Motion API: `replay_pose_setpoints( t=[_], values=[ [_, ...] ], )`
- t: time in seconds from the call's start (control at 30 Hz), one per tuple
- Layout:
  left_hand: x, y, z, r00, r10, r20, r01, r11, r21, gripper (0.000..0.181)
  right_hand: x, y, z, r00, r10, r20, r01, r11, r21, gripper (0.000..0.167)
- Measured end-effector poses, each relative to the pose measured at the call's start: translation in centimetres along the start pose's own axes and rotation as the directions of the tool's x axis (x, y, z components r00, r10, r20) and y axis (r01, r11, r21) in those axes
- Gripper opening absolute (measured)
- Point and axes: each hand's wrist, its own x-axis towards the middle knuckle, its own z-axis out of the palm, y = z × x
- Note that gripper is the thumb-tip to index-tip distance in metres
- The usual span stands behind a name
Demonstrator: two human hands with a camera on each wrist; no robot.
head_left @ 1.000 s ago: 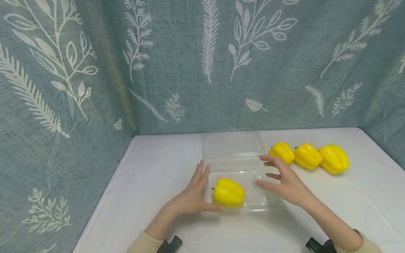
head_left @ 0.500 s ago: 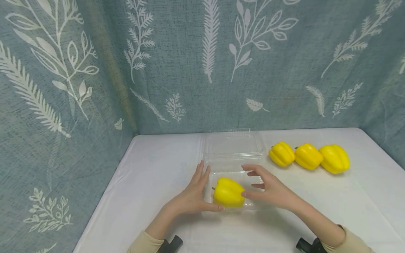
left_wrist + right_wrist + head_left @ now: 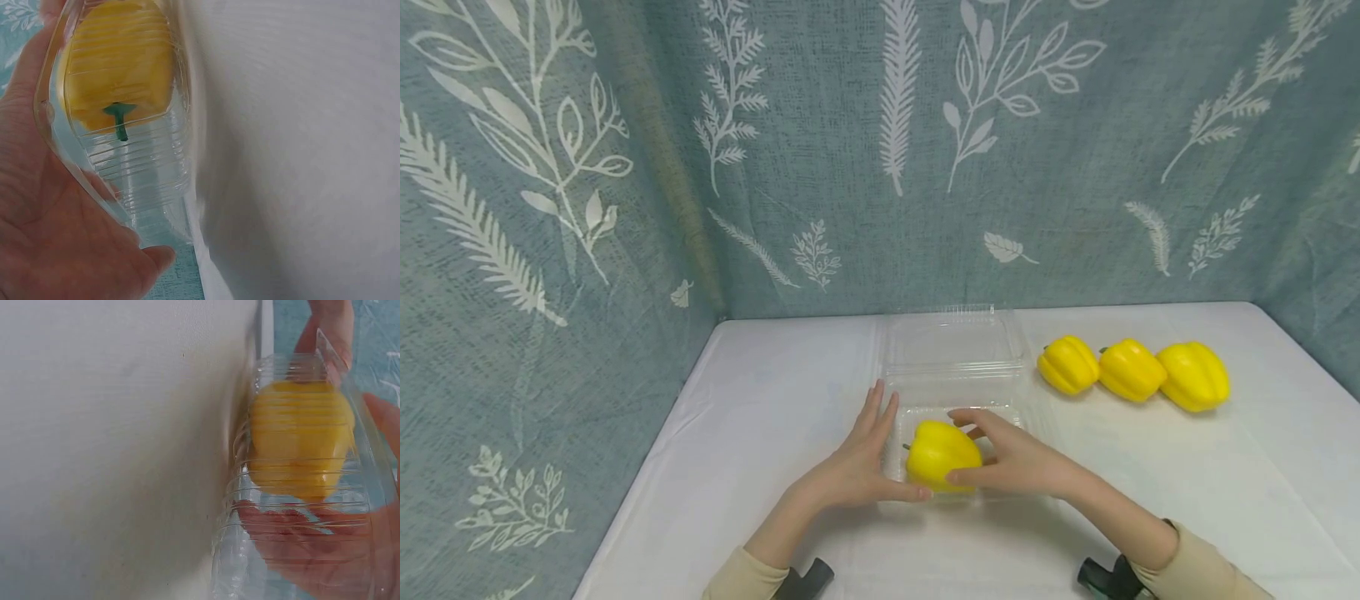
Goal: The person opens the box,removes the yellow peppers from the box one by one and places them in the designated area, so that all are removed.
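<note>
A yellow bell pepper (image 3: 934, 452) lies in the near half of a clear plastic clamshell box (image 3: 951, 385), its stem pointing left. My left hand (image 3: 867, 462) rests at the box's left side, fingers extended along the wall and thumb at the front edge. Reaching in from the right, my right hand (image 3: 1011, 457) curves round the pepper's right end, thumb in front and fingers behind. Through the ribbed wall, the left wrist view shows the green stem (image 3: 120, 119). In the right wrist view the box wall (image 3: 300, 515) covers part of the right hand.
Three more yellow bell peppers (image 3: 1131, 370) sit in a row at the back right of the white-covered table (image 3: 1150, 475). The box's lid (image 3: 953, 342) lies folded back toward the patterned blue-green curtain (image 3: 857, 233).
My right hand has moved left, from the box's right edge onto the pepper, and its fingers have closed in round it. My left hand has stayed put.
</note>
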Motion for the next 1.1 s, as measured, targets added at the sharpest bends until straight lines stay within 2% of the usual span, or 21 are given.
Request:
replay_pose_setpoints(
  t=[0.27,0.63,1.1],
  values=[
    [0.01,-0.10,0.08,1.000,0.009,-0.010,-0.009,1.000,0.010,0.128,0.47,-0.10,0.25,1.000,-0.008,0.025,0.009,0.999,-0.042,0.081],
    [-0.08,0.03,0.14,1.000,0.027,-0.009,-0.026,1.000,0.005,0.127,0.44,-0.36,0.49,0.997,-0.005,0.073,0.004,1.000,0.007,0.079],
    [-0.01,0.20,0.11,1.000,0.017,-0.011,-0.017,1.000,0.004,0.127,0.64,0.05,0.60,0.998,-0.004,0.063,0.008,0.998,-0.058,0.070]
  ],
)
